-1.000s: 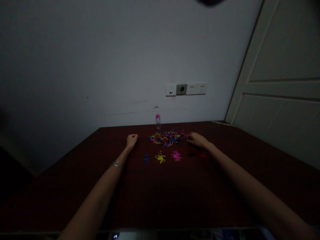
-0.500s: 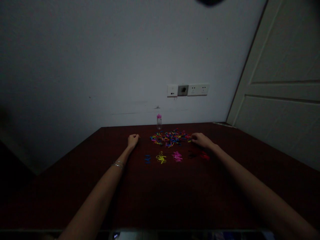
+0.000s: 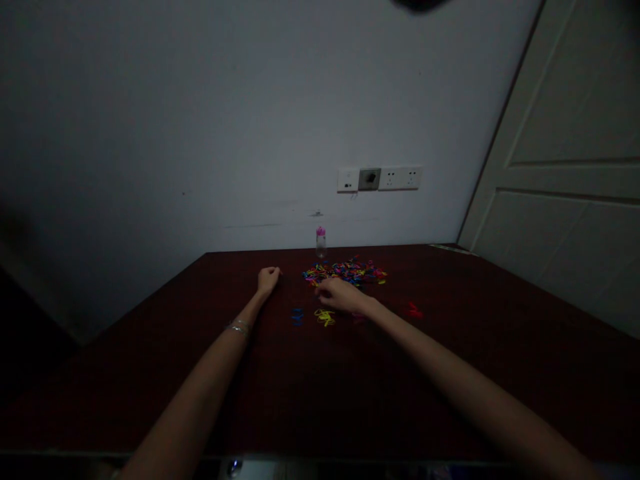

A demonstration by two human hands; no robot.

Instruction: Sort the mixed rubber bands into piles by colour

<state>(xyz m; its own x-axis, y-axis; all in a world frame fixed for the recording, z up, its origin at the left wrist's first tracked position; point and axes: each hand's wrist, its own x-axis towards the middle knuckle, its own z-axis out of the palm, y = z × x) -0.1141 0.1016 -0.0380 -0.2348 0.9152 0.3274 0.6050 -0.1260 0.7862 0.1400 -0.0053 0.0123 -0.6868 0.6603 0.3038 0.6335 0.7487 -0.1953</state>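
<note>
My left hand [image 3: 269,280] rests on the table, loosely curled into a fist, left of a mixed heap of coloured rubber bands [image 3: 350,269]. Over the near edge of that heap is my right hand [image 3: 339,293], its fingers pinched together; what they hold, if anything, is too small and dark to make out. Just below it lies a small group of yellow rubber bands [image 3: 325,317]. Blue rubber bands [image 3: 297,317] lie to their left. My right forearm mostly covers the pink rubber bands [image 3: 359,317]. Farther right are a few red rubber bands [image 3: 415,310].
Behind the heap stands a small clear bottle with a pink top [image 3: 321,243]. The dark red table [image 3: 280,387] meets a pale wall bearing socket plates [image 3: 400,178]. A panelled door [image 3: 560,180] is at the right. The light is dim.
My right hand has moved left from the right end of the heap to above the yellow rubber bands. Its forearm now covers the pink ones. My left hand has stayed put.
</note>
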